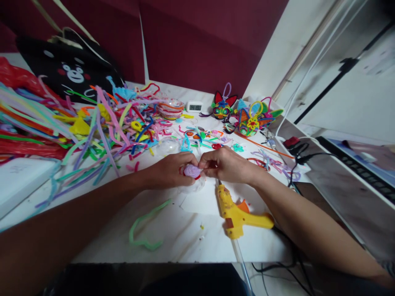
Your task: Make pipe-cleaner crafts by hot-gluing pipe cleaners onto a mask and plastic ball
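Observation:
Between my two hands is a small lilac coil of pipe cleaner [191, 171] with a red edge around it. My left hand [171, 169] is closed around its left side, fingers above and thumb below. At its right edge my right hand [224, 164] pinches with thumb and forefinger, apparently at the lilac strand's end. A clear plastic piece [194, 186] shows just beneath the coil. Close below my right hand lies a yellow glue gun [232, 211], nozzle pointing away from me, a clear glue stick [242, 263] sticking out of its back.
A bent light green pipe cleaner [145, 226] lies in front. Pipe cleaners of many colours [101, 127] heap up at left, by a black bag [74, 70]. Behind stand a striped bowl [170, 109], a small digital clock [194, 107] and decorated cat-eared balls [221, 107]. Cables [298, 160] run along the right.

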Tool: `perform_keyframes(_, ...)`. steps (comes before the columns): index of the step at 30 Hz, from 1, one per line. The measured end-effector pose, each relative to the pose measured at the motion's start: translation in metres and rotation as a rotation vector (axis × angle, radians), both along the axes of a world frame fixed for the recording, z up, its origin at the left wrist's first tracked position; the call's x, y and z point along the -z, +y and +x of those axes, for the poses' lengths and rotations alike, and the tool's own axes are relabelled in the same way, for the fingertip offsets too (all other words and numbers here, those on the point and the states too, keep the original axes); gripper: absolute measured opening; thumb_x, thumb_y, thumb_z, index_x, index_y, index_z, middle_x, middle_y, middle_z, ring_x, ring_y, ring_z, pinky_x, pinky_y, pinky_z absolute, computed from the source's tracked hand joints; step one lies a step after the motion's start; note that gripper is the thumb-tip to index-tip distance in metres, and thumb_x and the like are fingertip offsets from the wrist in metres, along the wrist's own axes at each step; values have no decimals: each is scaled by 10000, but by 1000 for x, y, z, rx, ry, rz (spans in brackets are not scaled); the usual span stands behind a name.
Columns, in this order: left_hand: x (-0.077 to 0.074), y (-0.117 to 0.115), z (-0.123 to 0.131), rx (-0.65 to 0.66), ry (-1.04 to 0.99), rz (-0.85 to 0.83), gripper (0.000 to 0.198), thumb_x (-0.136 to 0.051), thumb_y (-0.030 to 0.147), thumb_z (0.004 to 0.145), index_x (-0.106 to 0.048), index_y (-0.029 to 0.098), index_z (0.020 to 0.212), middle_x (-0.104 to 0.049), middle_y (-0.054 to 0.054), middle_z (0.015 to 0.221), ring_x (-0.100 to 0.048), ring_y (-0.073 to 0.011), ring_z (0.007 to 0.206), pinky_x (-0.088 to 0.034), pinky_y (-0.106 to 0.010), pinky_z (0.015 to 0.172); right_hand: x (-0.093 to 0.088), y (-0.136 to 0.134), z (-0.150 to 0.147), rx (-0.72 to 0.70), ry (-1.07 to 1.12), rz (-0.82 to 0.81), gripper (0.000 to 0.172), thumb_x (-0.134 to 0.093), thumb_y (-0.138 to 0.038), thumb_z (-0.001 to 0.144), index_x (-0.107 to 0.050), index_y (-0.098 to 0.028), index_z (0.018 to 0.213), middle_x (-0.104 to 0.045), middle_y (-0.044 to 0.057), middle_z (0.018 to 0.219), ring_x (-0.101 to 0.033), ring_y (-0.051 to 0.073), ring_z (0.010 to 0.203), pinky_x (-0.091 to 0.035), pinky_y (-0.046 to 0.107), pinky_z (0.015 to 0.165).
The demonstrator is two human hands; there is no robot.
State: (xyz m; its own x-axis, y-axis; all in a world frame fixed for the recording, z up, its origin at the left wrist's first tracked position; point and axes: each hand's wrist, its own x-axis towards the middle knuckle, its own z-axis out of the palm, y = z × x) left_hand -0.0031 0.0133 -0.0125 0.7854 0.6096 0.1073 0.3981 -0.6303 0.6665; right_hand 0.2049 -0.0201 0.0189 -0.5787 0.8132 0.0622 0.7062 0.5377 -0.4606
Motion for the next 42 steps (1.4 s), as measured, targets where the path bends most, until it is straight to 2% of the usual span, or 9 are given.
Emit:
perform_keyframes(5,1,-9,4,-84,-12,50,271,-551,253,684,-625,165,930,-622,-18,889,-574,-183,819,-393,-284,711,0,-2,-2,6,-32,66,91,-673,-103,759,-688,-142,840,-632,-22,654,-554,93,583,-370,197,567)
perform_keyframes(9,1,-10,5,-123,-24,41,310,-566,261,665,-633,164,952,-636,-26,929,-590,-197,860,-409,-295,747,-4,-20,10,-7,6,267,149,-656,-205,830,-677,-143,964,-708,73,915,-636,182,828,-462,285,756)
perform_keyframes(11,1,-11,6,-145,-12,46,330,-571,253,655,-632,161,967,-642,-32,957,-598,-203,881,-417,-296,764,-8,-37,21,44,19,334,147,-614,-214,864,-666,-141,980,-703,91,940,-635,201,869,-478,312,785)
perform_keyframes(17,2,-12,6,-156,0,80,327,-569,239,655,-634,159,965,-654,-41,988,-609,-212,920,-428,-289,781,-8,-96,49,49,-233,58,206,-515,-222,903,-651,-171,1049,-670,103,1063,-635,210,939,-529,339,815)
perform_keyframes(21,1,-11,5,-149,4,79,323,-570,246,660,-635,164,966,-657,-35,982,-613,-209,902,-437,-289,772,-2,-119,50,76,-312,20,414,-555,-123,767,-595,-157,1178,-620,135,1208,-612,242,1063,-536,375,899)
perform_keyframes(26,0,-11,6,-146,21,72,323,-573,255,661,-631,169,966,-658,-46,999,-611,-221,915,-443,-305,780,8,-128,41,89,-422,116,414,-537,-136,733,-631,-108,1136,-633,190,1183,-617,319,1035,-542,500,890)
perform_keyframes(33,0,-10,5,-147,13,70,309,-580,251,670,-626,179,967,-661,-48,1021,-609,-226,940,-446,-314,806,20,-131,36,154,-459,154,290,-509,-144,776,-657,-96,1021,-655,167,1004,-633,300,910,-577,479,790)
perform_keyframes(37,2,-10,5,-136,-8,81,316,-581,244,672,-627,157,972,-654,-54,996,-604,-219,918,-438,-304,790,14,-135,42,222,-411,87,336,-484,-133,770,-596,-115,1086,-611,155,1049,-638,256,798,-583,429,664)
perform_keyframes(42,4,-11,6,-146,-23,93,302,-583,240,669,-625,165,959,-646,-33,954,-597,-200,872,-432,-282,755,-4,-148,56,271,-194,-86,431,-567,-98,680,-553,-237,1089,-629,64,1035,-641,205,826,-561,320,698)
